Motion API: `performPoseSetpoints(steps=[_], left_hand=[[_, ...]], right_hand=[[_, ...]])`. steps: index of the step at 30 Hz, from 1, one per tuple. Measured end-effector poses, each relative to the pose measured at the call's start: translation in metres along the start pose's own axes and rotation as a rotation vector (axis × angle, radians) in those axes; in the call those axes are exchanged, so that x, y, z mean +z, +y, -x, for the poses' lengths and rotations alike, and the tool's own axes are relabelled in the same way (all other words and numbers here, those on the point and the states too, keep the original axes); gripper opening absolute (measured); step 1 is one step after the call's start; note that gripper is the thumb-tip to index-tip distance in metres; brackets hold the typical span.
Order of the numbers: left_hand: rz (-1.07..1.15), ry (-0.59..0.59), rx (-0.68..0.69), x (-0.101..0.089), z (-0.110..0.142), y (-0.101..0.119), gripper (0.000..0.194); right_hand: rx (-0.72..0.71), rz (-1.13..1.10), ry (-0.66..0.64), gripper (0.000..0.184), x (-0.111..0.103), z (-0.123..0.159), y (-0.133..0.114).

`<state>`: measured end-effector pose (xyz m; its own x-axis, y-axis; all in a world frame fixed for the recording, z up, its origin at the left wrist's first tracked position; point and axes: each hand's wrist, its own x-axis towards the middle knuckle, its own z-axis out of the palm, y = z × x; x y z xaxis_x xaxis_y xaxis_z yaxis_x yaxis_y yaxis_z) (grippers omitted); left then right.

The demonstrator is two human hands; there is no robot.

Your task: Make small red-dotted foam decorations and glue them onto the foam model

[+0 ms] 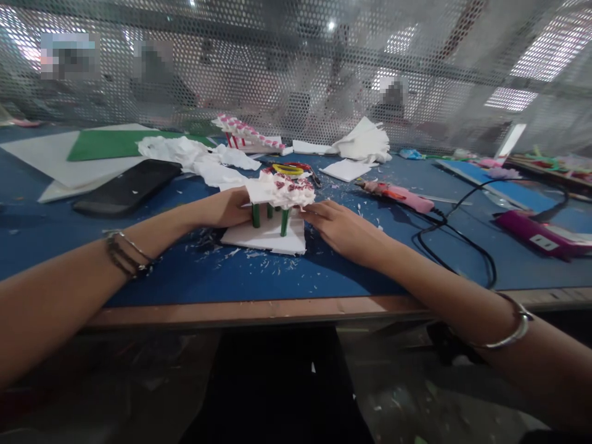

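Observation:
Near the front of the blue table stands a small craft model [280, 190], with a rough white roof dotted dark red, green posts and a flat white foam base [263, 237]. My left hand [226, 208] grips it from the left, its fingertips partly hidden behind the roof and a post. From the right, my right hand [340, 229] has its bent fingers against the roof's edge and the side of the model. White scraps lie scattered around the base.
A pink glue gun [400, 196] with a looping black cable lies to the right, near a purple box [539, 233]. Beyond the model are red-and-yellow-handled tools [289, 168] and a second model [250, 132]. A black phone [127, 188] and a green sheet [115, 145] lie left.

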<state>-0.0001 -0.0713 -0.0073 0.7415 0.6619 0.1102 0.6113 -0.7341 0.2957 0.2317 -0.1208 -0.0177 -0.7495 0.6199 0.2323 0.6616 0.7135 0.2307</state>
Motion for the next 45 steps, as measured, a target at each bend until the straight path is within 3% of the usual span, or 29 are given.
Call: performPoseSetpoints(steps=[8,16,27,37,45], left_hand=[[-0.021,0.001,0.015,-0.001,-0.001,0.001,0.038],[-0.040,0.077,0.051,0.007,-0.006,-0.018,0.044],[-0.034,0.090,0.016,0.005,-0.004,-0.003,0.040],[0.052,0.082,0.099,0.007,-0.004,-0.006,0.037],[0.040,0.076,0.071,0.005,-0.004,-0.003,0.035]], right_hand=[[0.062,0.002,-0.003,0.040,-0.005,-0.005,-0.010],[0.075,-0.045,0.005,0.053,-0.008,-0.006,-0.014],[0.178,-0.209,0.069,0.057,0.000,-0.008,-0.021],[0.190,-0.232,0.051,0.049,-0.005,-0.010,-0.021],[0.189,-0.241,0.052,0.046,-0.007,-0.009,-0.021]])
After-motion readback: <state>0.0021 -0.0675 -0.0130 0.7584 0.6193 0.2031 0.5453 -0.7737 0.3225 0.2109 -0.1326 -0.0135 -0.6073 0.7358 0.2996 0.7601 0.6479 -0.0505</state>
